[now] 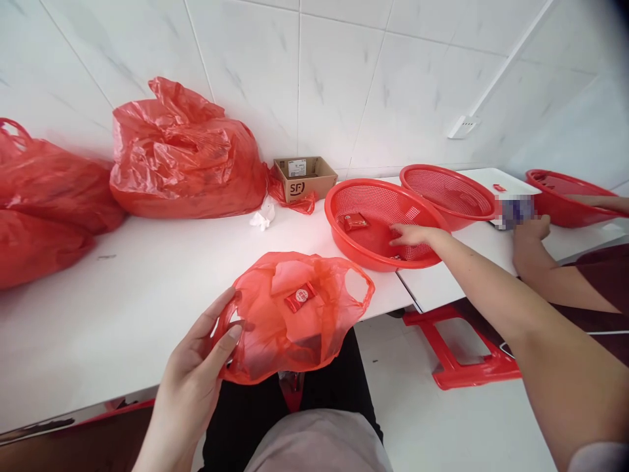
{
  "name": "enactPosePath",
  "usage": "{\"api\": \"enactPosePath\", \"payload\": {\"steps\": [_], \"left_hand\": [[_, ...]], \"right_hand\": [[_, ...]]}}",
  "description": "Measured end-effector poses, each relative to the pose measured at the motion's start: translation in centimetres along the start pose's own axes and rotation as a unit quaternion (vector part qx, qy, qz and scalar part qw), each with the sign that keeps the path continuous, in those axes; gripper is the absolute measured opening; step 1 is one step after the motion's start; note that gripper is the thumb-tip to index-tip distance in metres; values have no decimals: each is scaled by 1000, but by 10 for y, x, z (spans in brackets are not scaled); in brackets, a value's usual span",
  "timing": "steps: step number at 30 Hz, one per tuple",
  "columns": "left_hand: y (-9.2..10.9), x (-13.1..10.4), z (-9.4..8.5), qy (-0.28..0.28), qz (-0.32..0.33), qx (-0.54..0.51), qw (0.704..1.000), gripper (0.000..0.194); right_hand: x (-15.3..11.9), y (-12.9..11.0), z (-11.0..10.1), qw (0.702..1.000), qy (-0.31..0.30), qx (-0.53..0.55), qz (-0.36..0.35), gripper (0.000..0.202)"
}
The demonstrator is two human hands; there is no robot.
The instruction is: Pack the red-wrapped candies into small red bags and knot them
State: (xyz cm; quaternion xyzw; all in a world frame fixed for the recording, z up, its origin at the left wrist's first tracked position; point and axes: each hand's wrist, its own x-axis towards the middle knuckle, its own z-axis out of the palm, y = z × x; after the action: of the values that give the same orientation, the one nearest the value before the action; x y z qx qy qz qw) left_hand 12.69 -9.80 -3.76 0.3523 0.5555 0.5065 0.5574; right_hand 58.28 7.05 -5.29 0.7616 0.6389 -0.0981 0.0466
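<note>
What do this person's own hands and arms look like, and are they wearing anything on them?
The left hand and right hand are bare: no gloves, rings or watch visible. A pale sleeve edges the right arm.

The only view comes from a camera on the person's head, looking forward and steeply down over the grey fabric top (pixel 319 446) and black trousers (pixel 344 387) at the near edge. It sits close above the thin, translucent red plastic bag (pixel 265 341), near enough for the left hand (pixel 194 367) and right hand (pixel 410 237) both to show. The smooth white table (pixel 147 314) crosses the middle, its front edge slanting up toward the right. The glossy, grey-veined white tile wall (pixel 334 78) closes the far side, its joints fanning outward in a wide view.
</note>
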Motion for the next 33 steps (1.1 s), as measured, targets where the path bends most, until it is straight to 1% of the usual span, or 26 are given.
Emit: {"api": "enactPosePath", "payload": {"steps": [2, 4, 6, 8, 11, 12, 14, 17, 18, 19, 20, 21, 22, 23, 24, 26, 27, 29, 31, 33], "left_hand": [[-1, 1, -2, 3, -1, 2, 1000, 66], [-1, 2, -4, 7, 0, -5, 1000, 67], [-1, 4, -4, 11, 5, -13, 1000, 66], [-1, 5, -4, 12, 5, -17, 1000, 66], [0, 5, -3, 10, 0, -18, 1000, 68], [1, 5, -3, 11, -1, -17, 1000, 68], [1, 4, -5, 16, 2, -11, 1000, 68], [1, 5, -11, 22, 9, -7, 1000, 66], [1, 6, -13, 22, 8, -11, 1000, 65], [1, 6, -14, 19, 4, -17, 1000, 65], [1, 7, -15, 17, -2, -24, 1000, 65], [1, 8, -16, 14, -6, -30, 999, 66], [1, 9, -16, 12, -8, -32, 999, 66], [2, 9, -16, 12, -5, -32, 999, 66], [2, 10, -15, 12, -2, -30, 999, 66], [3, 10, -14, 13, 5, -28, 1000, 66], [4, 10, -13, 12, 5, -27, 1000, 66], [4, 10, -12, 11, 4, -28, 1000, 64], [5, 10, -12, 13, 0, -27, 1000, 65], [5, 8, -11, 17, 1, -27, 999, 66]], "right_hand": [[-2, -6, 5, 997, -69, 11, -21, 45], [-5, -20, 8, 991, -127, 24, -43, 35], [-11, -39, 11, 985, -157, 39, -66, 27], [-19, -63, 15, 980, -169, 59, -90, 20], [-29, -100, 21, 975, -156, 101, -121, 3], [-31, -110, 20, 975, -144, 115, -128, 3], [-34, -124, 15, 974, -104, 148, -135, 12], [-40, -131, -1, 967, -31, 209, -141, 18], [-45, -131, -7, 955, -15, 256, -149, 18], [-52, -130, -11, 933, -10, 320, -162, 19], [-60, -130, -15, 901, -13, 394, -178, 21], [-70, -131, -17, 863, -22, 467, -194, 24], [-80, -132, -18, 824, -33, 528, -205, 27], [-92, -134, -19, 794, -45, 568, -212, 30], [-103, -137, -20, 780, -57, 585, -216, 35], [-122, -143, -21, 771, -85, 592, -219, 45], [-130, -147, -23, 768, -103, 591, -223, 46], [-142, -153, -26, 759, -139, 589, -238, 36], [-149, -158, -29, 744, -170, 591, -261, 26], [-152, -162, -30, 724, -196, 596, -286, 28]]}}
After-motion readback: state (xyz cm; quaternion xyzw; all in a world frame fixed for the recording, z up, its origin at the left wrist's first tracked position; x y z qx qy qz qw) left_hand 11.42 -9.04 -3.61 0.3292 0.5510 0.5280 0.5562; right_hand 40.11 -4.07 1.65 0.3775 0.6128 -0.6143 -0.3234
